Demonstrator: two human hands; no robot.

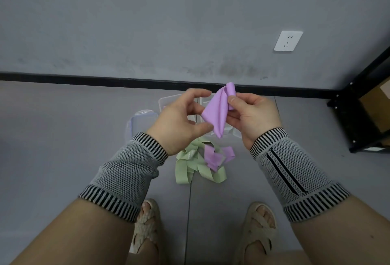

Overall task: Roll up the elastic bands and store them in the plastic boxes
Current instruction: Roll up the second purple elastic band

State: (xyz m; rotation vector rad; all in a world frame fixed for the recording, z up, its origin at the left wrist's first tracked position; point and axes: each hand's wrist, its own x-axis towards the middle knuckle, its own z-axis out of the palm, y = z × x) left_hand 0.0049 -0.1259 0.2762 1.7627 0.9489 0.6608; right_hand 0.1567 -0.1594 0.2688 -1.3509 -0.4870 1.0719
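Mid-roll: purple band (217, 112) pinched by left hand (179, 121) and right hand (251, 114). Next: tighten roll, drop into box (139, 125).

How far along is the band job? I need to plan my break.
Nothing visibly stored yet; the plastic boxes sit partly hidden behind the hands. In hand: both the left hand and right hand hold a purple band, not rolled. Left: green bands and another purple one loose on the floor.
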